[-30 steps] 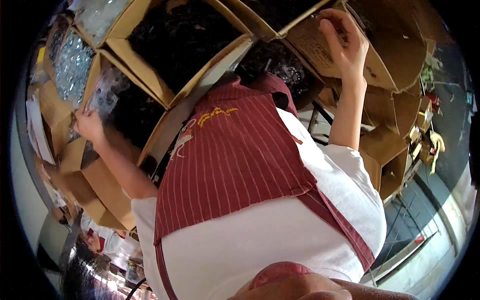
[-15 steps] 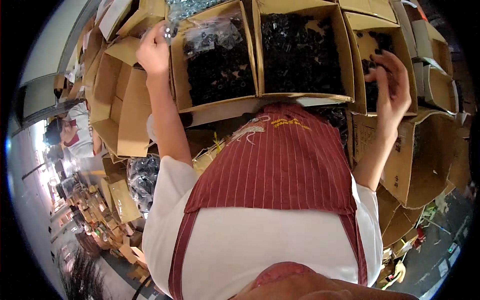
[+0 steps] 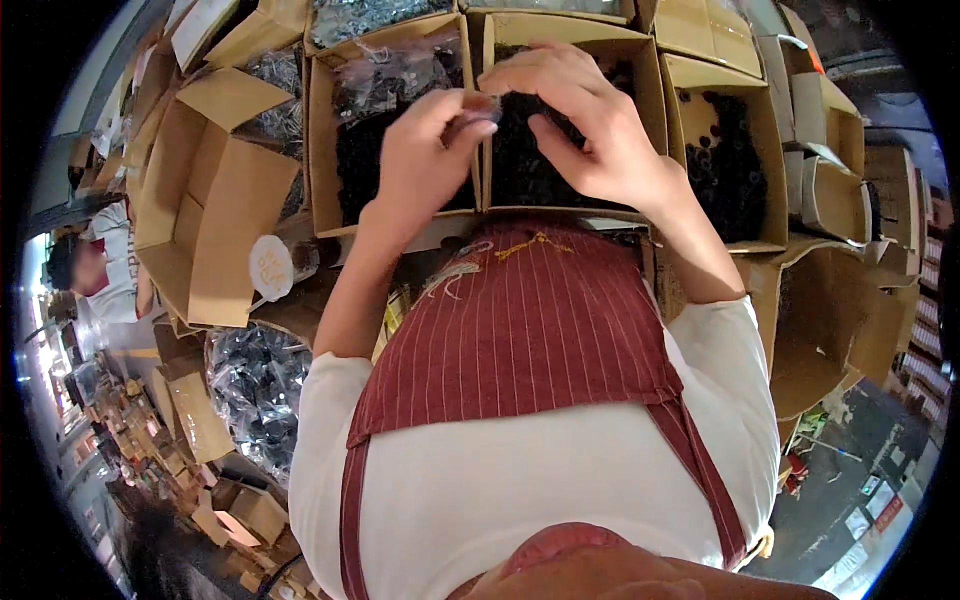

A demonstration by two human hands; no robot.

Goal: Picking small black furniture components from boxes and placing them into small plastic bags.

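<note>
Both hands have met: left hand (image 3: 425,150) and right hand (image 3: 585,125) pinch a small part (image 3: 482,108) over cardboard boxes (image 3: 570,45).

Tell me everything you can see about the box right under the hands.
The box is open-topped brown cardboard, flaps up, packed among similar boxes. It holds a heap of small black parts, too fine to identify. The right hand hovers over it, the left hand over its left wall, both pinching a small dark piece. Its near edge sits just beyond the striped apron.
</note>
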